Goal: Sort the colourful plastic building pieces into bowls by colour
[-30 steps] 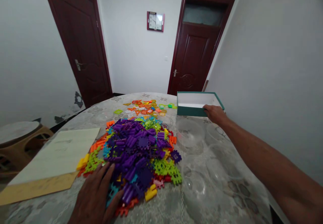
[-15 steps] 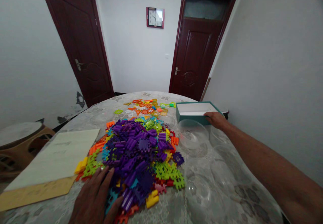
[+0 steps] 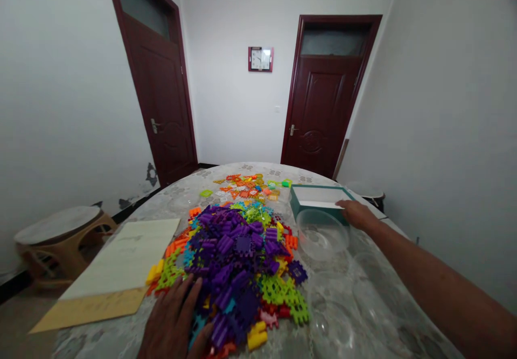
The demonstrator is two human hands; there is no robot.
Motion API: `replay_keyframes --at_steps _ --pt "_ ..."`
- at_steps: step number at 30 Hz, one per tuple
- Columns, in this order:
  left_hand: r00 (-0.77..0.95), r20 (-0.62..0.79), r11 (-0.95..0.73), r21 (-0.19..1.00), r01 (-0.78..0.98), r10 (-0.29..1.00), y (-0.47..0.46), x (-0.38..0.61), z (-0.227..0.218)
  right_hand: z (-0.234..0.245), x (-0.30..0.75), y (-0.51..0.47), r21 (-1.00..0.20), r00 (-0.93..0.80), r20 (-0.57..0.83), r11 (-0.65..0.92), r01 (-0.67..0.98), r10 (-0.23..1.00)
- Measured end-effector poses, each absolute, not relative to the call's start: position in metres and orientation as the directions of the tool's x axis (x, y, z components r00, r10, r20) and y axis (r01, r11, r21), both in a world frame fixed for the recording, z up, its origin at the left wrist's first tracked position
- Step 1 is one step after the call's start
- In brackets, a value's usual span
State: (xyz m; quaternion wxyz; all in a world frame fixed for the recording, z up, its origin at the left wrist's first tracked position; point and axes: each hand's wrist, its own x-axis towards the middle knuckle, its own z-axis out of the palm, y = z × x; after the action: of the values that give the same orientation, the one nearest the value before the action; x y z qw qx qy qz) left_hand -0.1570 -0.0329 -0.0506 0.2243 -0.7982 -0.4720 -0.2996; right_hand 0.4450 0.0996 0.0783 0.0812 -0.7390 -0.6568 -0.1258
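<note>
A big heap of interlocking plastic building pieces, mostly purple with green, orange, yellow and blue ones around the edges, lies in the middle of the table. Against its near left edge rests my left hand, palm down with fingers apart, holding nothing. My right hand reaches far to the right and grips the near right edge of a shallow green box with a white inside. Just in front of the box stands a clear plastic bowl; more clear round containers are nearer me.
Small orange, white and yellow pieces are scattered beyond the heap. To the left lie a pale sheet and a tan strip on the patterned tablecloth. A stool stands left of the table; walls and two doors lie beyond.
The view has tilted up and shifted left, so everything appears lower and further right. Both hands keep about the same places, the right still at the box edge.
</note>
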Motion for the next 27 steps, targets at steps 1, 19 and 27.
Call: replay_keyframes --at_steps 1,19,27 --pt "0.380 0.696 -0.456 -0.084 0.886 0.609 -0.034 -0.156 -0.048 0.086 0.439 0.097 0.044 0.116 0.320 -0.138 0.990 0.940" --pt "0.371 0.508 -0.468 0.072 0.881 0.777 -0.046 -0.126 -0.012 0.007 0.093 -0.124 -0.243 -0.518 0.379 0.623 0.743 0.766" --pt "0.302 0.546 -0.431 0.121 0.894 0.781 -0.011 -0.113 0.017 -0.020 0.091 -0.101 -0.274 -0.393 0.470 0.554 0.786 0.790"
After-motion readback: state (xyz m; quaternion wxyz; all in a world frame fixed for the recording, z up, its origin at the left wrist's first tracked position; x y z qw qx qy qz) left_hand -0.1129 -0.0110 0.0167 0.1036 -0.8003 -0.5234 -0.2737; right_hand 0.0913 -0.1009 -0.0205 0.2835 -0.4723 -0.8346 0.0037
